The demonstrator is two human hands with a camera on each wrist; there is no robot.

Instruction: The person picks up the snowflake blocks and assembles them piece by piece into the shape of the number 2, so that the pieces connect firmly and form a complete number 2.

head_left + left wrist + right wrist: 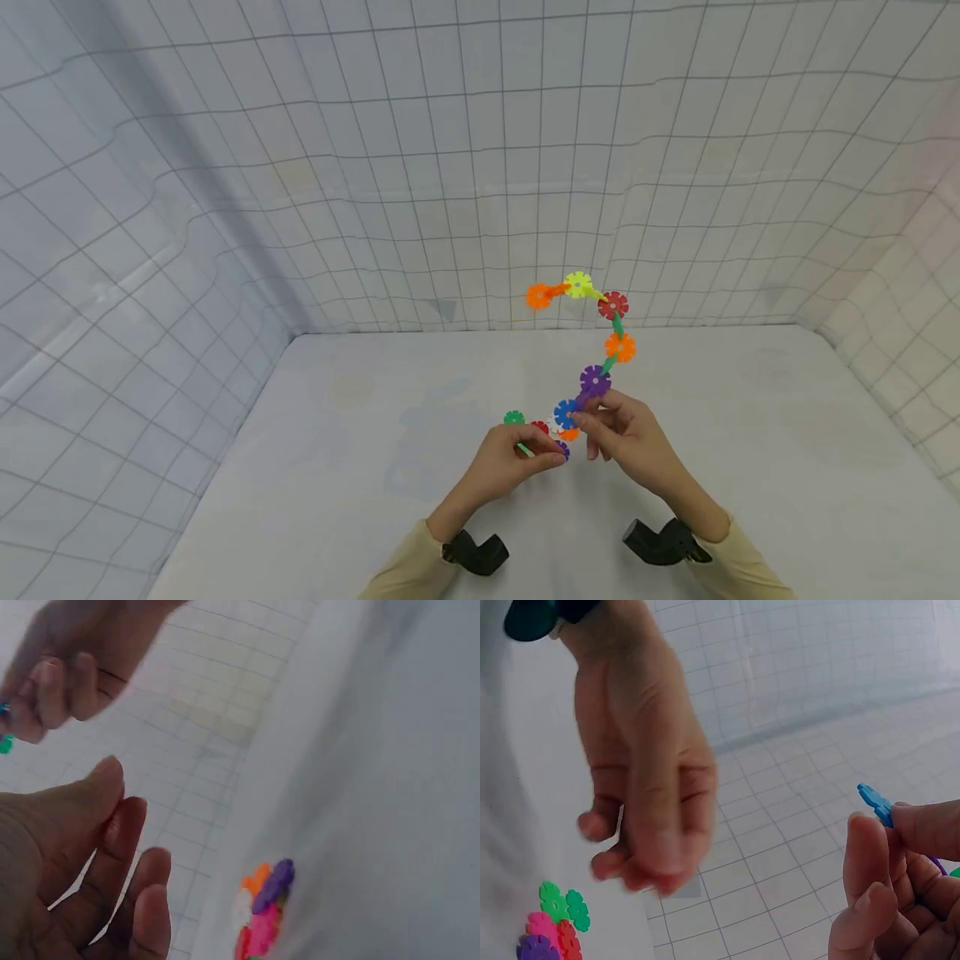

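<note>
My right hand (626, 437) pinches the lower end of a chain of notched flower-shaped discs between thumb and fingers. At that end sits a blue disc (566, 414), joined to purple discs (596, 381). From there the chain curves up and over to an orange disc (538, 296) at its far end. My left hand (506, 462) is held over a small group of loose discs, and nothing shows between its thumb and fingers in the left wrist view. Among those loose discs are a purple disc (274, 886) and a pink disc (262, 934); the hand partly covers them in the head view.
The loose discs, including a green disc (513, 417), lie on a white table (360, 483). Behind it rises a white curtain with a grey grid (450, 208); similar curtains stand at the left and right. Black wrist mounts (476, 554) sit on both forearms.
</note>
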